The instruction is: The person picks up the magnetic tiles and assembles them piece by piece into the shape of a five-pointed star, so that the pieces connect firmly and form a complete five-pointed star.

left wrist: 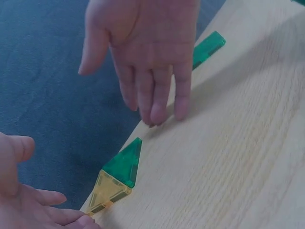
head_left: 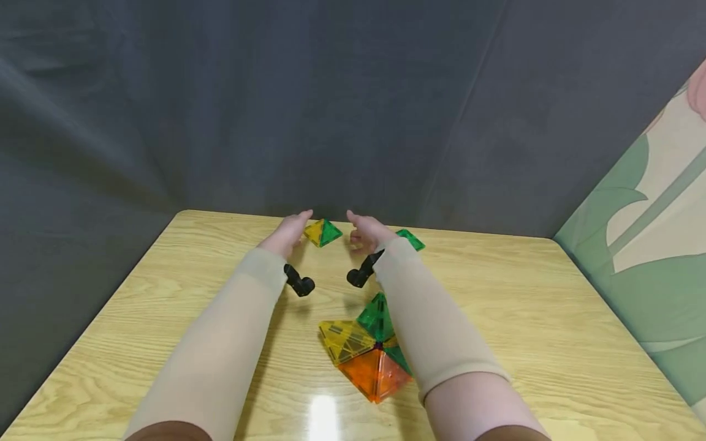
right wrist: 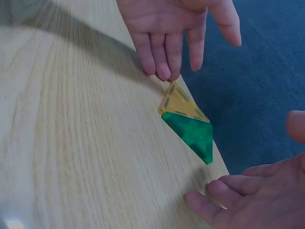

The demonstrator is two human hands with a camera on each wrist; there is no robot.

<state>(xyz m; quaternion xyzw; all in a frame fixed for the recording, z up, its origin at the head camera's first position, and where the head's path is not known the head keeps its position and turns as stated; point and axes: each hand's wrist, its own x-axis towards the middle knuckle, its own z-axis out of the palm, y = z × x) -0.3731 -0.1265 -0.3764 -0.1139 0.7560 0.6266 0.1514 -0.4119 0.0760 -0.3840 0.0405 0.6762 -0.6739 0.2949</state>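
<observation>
At the far edge of the table, a yellow triangular magnetic tile (head_left: 314,233) and a green triangular tile (head_left: 331,233) lie side against side. My left hand (head_left: 288,234) is just left of this pair, palm turned inward. Its fingertips come close to the yellow tile in the left wrist view. Over on the right, my right hand (head_left: 368,233) faces it with fingers extended, nearer the green tile (right wrist: 193,136). Nothing is held in either palm. Another green tile (head_left: 411,239) lies beyond the right wrist, partly covered by the sleeve.
Closer to me stands a cluster of joined tiles, with orange (head_left: 360,370), yellow (head_left: 346,340) and green (head_left: 376,317) pieces; my right forearm hides part of it. A dark cloth (head_left: 309,110) hangs behind the wooden table (head_left: 496,288). Leaf-patterned fabric (head_left: 651,245) borders the right side.
</observation>
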